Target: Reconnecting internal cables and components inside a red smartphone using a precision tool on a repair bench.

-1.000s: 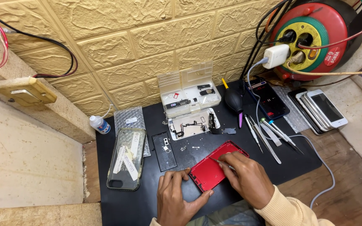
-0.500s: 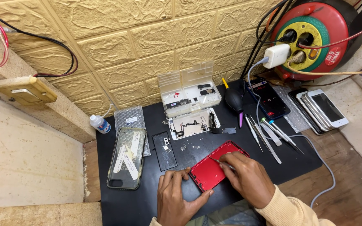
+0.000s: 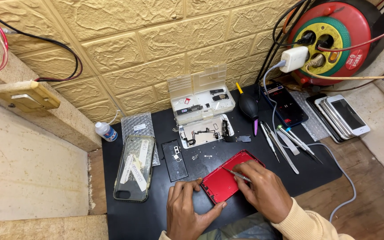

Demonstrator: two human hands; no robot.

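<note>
A red phone back housing (image 3: 226, 178) lies inside-up on the black work mat (image 3: 156, 213). My left hand (image 3: 187, 212) steadies its lower left edge, thumb and fingers on the rim. My right hand (image 3: 263, 189) rests on the housing's right side and grips thin metal tweezers (image 3: 235, 174), whose tip points into the housing.
A stripped white phone frame (image 3: 205, 131) and a clear parts box (image 3: 201, 93) sit behind. A black battery (image 3: 174, 154), a clear case (image 3: 134, 169) and a small bottle (image 3: 105, 131) lie left. Screwdrivers (image 3: 285, 142), a dark phone (image 3: 285, 104), stacked phones (image 3: 341, 115) and a cable reel (image 3: 334, 40) are right.
</note>
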